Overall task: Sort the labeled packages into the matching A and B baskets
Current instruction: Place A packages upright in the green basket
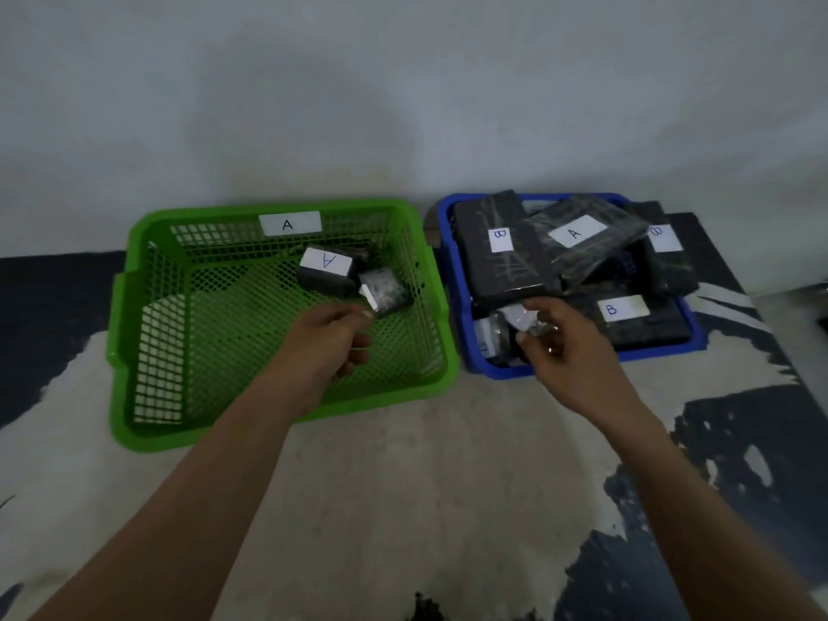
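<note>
Small clear-wrapped package point(515, 318) clamped in the curled fingers of the right hand point(555, 340), low in the near corner of the blue basket point(497, 372), just right of the green basket point(118, 333). Label unreadable, hidden by fingers and wrap glare.

Judged step: lifting this one out to read and sort it. Best to draw it up and toward the body, clear of the long B package point(499, 253) lying just above it, so as not to drag the pile. Turn the label face-up before committing. Then carry it left over the green basket's rim if marked A, or set it back if marked B.

Also of note: a flat package marked A point(578, 233) atop the pile right of the green basket, likely owed a move.

Left hand point(331, 340) above the green basket's floor, fingers loosely curled, forefinger tip at the white label corner of a small dark package point(387, 291); pinching or merely touching, cannot tell. Beside that, toward the green basket's far wall, a block labelled A point(325, 266).

Under the green basket, a pale and dark patterned mat point(403, 486); behind it, a grey wall point(403, 82).
</note>
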